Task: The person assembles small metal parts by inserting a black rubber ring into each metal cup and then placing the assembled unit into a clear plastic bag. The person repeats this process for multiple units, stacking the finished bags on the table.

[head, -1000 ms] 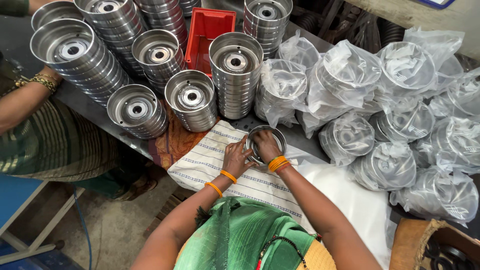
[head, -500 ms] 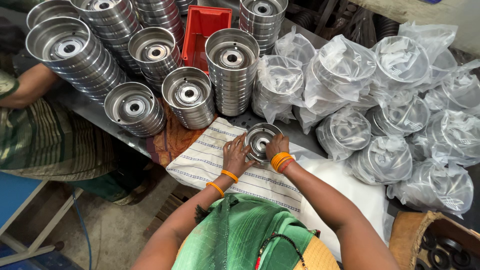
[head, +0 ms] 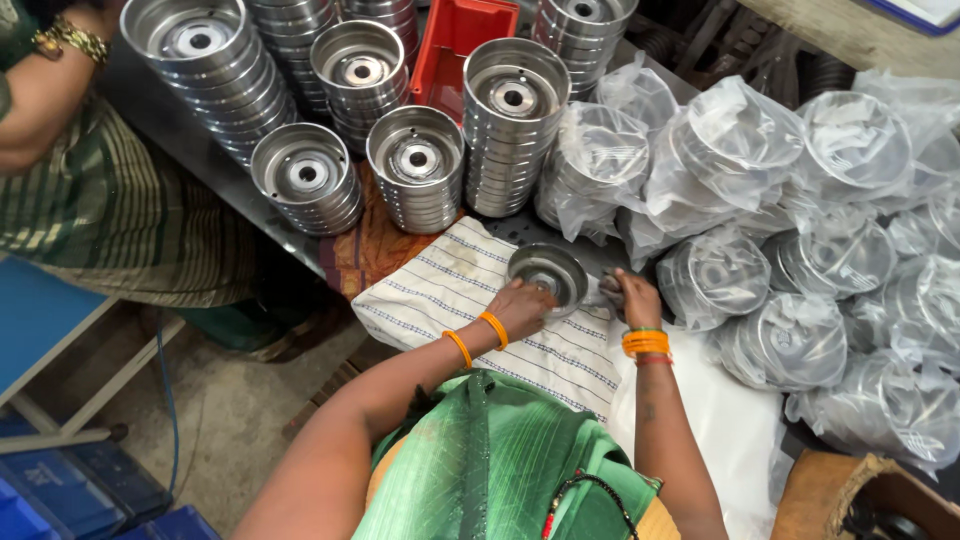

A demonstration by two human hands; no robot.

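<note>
A shallow round steel dish (head: 548, 274) lies on a white striped cloth (head: 452, 290) at the table's near edge. My left hand (head: 523, 305) rests on the dish's near rim and holds it down. My right hand (head: 630, 295) sits just right of the dish, fingers curled around something small and grey that I cannot make out. Both wrists wear orange bangles.
Several stacks of steel dishes (head: 516, 122) stand behind the cloth, with a red crate (head: 462, 35) among them. Many dishes wrapped in clear plastic bags (head: 760, 190) are piled at the right. Another person's arm (head: 40, 90) is at the left. A basket (head: 870, 500) sits at lower right.
The dish has been set flat on the cloth. My right hand has come off it and moved to its right side. My left hand stays on its rim.
</note>
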